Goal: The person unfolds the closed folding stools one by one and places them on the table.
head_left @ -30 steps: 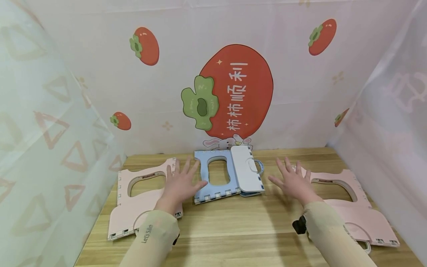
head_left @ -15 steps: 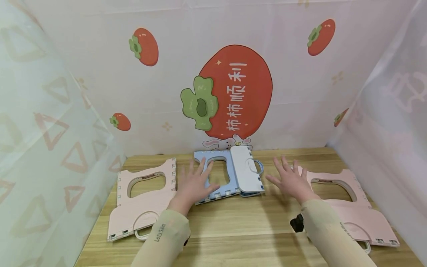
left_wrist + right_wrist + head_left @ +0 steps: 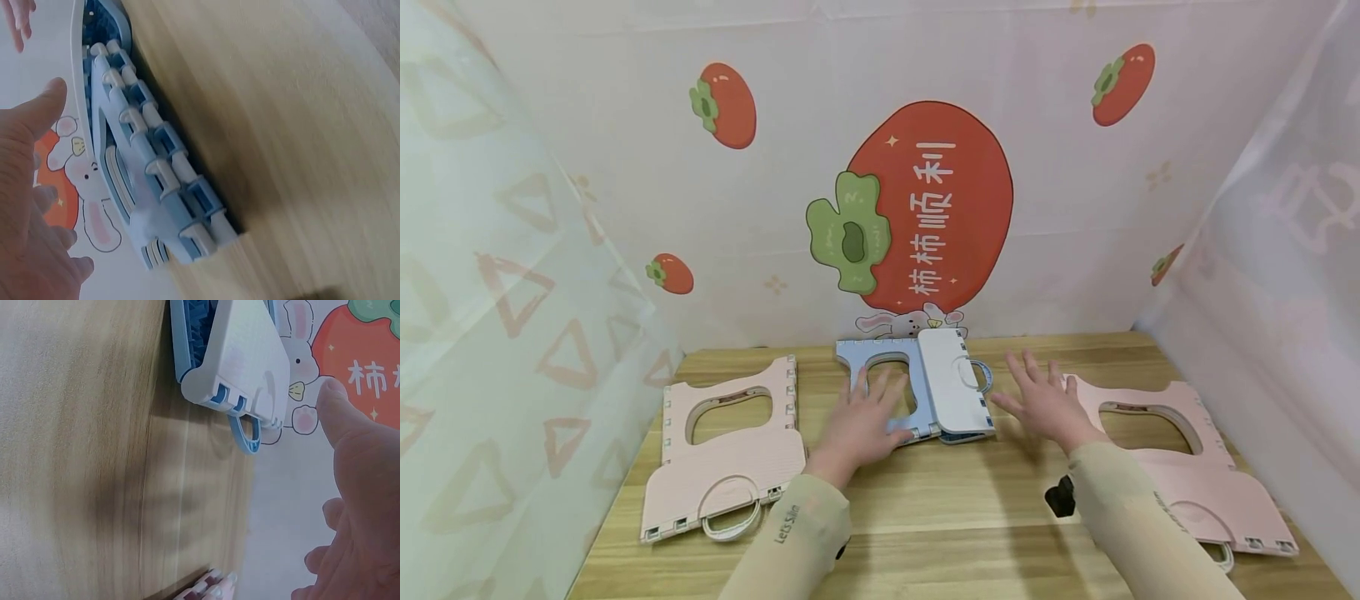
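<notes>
blue-white folding stool (image 3: 947, 387); left hand (image 3: 860, 427) spread near it, right hand (image 3: 1049, 407) spread too.

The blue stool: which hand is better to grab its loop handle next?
Probably the right hand: it is open and nearer the loop handle, while the left hand is by the opposite end of the blue stool.

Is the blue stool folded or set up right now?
Folded. The blue stool lies low on the table, its white top nearly in line with the blue leg panel; no legs stand spread.
</notes>
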The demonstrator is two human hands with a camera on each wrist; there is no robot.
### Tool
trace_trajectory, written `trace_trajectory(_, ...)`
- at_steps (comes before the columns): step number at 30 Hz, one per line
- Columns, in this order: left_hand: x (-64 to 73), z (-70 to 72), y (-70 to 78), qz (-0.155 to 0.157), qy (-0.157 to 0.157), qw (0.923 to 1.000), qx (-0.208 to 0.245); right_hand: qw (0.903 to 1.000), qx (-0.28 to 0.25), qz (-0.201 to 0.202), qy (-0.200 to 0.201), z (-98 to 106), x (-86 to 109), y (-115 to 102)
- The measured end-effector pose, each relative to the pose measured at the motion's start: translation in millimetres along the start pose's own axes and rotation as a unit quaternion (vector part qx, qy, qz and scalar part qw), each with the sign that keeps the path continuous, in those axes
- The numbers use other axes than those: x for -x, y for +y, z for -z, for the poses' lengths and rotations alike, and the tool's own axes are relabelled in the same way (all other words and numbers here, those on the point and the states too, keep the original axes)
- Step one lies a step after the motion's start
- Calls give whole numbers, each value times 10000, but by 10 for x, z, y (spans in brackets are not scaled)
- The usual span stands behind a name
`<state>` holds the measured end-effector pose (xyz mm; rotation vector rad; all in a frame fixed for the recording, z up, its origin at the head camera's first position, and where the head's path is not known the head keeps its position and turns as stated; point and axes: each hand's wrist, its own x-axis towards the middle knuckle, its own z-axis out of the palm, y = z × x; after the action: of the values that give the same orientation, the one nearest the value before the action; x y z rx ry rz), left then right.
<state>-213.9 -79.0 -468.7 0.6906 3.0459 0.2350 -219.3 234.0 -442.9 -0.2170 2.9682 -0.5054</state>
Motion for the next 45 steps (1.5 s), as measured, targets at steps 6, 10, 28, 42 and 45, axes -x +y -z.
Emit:
trace_trajectory(6,-45,-73,76,-119,4,9999,27,10000,69,26,-16,-35,-44,-7)
trace_trajectory(10,-64,-123,113,-195,-61,9998,-46,9999,125,43,-67,-59,-75,-13)
trace_trajectory(28,-65,-272,288,-378,-141,9992,-49,9994,-165,194,-253,-162,-142,-23)
trace_trajectory(42,-50,-359,293,-362,241,9987,-277,9946,-875,216,-509,-240,-221,19)
trace_trajectory(45,-53,-352,298,-327,267,9990,-166,9929,-1086,199,-443,-232,-232,39)
